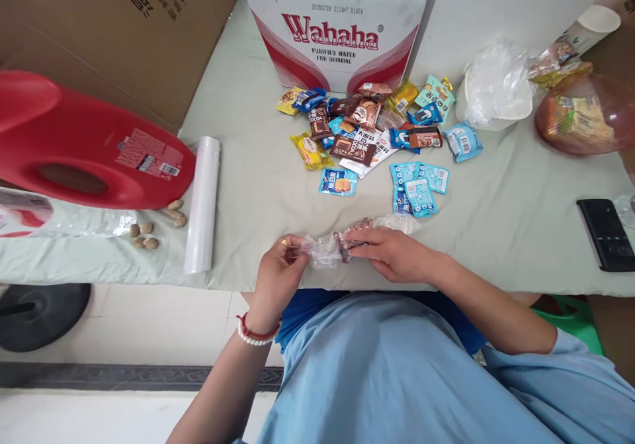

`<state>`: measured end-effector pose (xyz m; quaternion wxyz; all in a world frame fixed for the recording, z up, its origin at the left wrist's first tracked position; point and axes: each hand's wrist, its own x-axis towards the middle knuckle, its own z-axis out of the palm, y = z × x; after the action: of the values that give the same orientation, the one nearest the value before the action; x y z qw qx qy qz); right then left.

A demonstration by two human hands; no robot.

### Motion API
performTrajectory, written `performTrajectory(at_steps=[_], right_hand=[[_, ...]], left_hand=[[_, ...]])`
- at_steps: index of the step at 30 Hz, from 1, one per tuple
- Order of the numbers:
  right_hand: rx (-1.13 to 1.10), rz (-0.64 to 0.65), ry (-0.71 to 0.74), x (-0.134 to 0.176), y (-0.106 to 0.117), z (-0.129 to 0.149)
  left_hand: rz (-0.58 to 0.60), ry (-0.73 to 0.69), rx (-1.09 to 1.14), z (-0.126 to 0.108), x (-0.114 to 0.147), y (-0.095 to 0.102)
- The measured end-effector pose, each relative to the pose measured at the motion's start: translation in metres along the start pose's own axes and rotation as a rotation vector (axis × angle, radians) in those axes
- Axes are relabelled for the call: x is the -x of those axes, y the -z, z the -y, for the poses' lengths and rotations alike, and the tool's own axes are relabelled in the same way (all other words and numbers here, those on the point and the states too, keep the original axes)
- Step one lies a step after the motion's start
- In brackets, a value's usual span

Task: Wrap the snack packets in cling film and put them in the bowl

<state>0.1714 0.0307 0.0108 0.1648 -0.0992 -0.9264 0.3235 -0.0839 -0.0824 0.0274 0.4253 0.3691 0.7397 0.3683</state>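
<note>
A clear plastic bag [325, 251] lies along the table's near edge, with brown-wrapped snacks [346, 245] partly inside it. My left hand [284, 263] pinches one end of the bag between thumb and fingers. On the right, my right hand [389, 252] rests over the brown snacks and the bag; its fingers reach forward and lie on top, hiding part of them. More of the crumpled film shows beyond that hand. Just past my hands are light-blue snack packets [421, 196], a single blue packet [338, 182] and a pile of mixed wrapped snacks [364, 113].
A Wahaha water carton [337, 34] stands behind the pile. To the left are a plastic roll [202, 206], a red jug [163, 159] and several nuts [150, 243]. A white bin with film [489, 106], a reddish container [580, 116] and a black phone [606, 235] are at right.
</note>
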Motion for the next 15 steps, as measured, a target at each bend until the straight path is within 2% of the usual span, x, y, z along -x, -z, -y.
performTrajectory(at_steps=[4, 9, 13, 15], right_hand=[[-0.023, 0.032, -0.088, -0.006, -0.006, 0.006], [-0.147, -0.023, -0.171, -0.007, -0.005, 0.013], [-0.277, -0.106, -0.130, 0.002, 0.006, 0.010], [-0.318, -0.235, -0.216, 0.006, 0.011, 0.006]], left_hand=[[0.068, -0.091, 0.120, -0.024, 0.012, -0.024], [0.218, -0.282, 0.025, -0.039, 0.007, -0.057], [0.234, -0.442, -0.121, -0.036, 0.001, -0.064], [0.224, -0.500, -0.208, -0.032, 0.000, -0.065]])
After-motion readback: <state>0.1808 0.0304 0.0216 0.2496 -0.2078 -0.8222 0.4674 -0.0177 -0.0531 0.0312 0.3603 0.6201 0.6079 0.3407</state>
